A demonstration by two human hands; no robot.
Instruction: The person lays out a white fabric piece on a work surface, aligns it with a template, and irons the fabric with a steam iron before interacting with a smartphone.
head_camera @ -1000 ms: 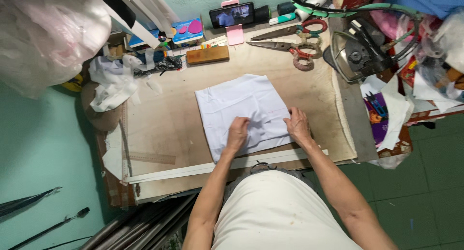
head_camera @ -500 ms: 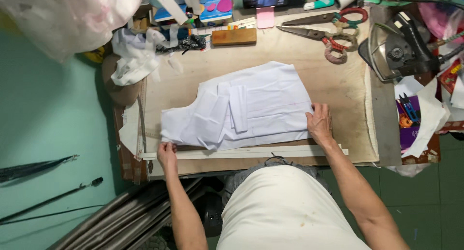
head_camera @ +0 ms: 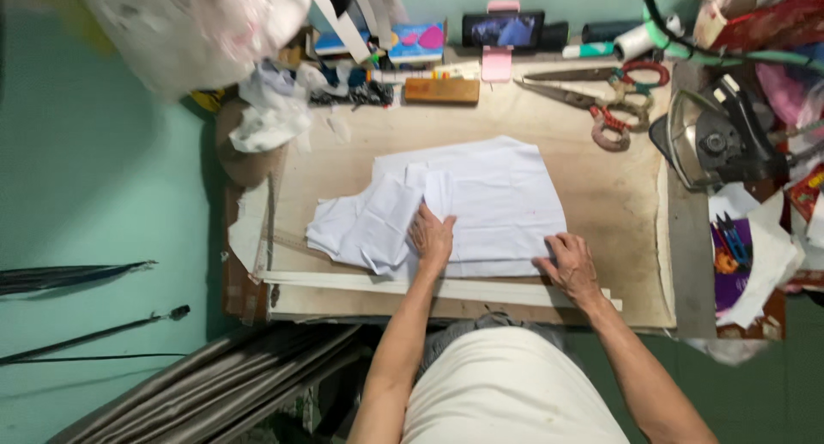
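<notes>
Smoothing white cloth (head_camera: 481, 199) on board (head_camera: 618, 195): left hand (head_camera: 432, 236) flat, open, pressing mid-cloth; right hand (head_camera: 568, 264) open, pinning near right edge. Best keep palms flat and press outward so folds at left don't bunch.

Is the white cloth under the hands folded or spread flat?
Partly folded: the white cloth lies in overlapping layers, creased and bunched at its left end, with the left hand and right hand pressing it.
</notes>
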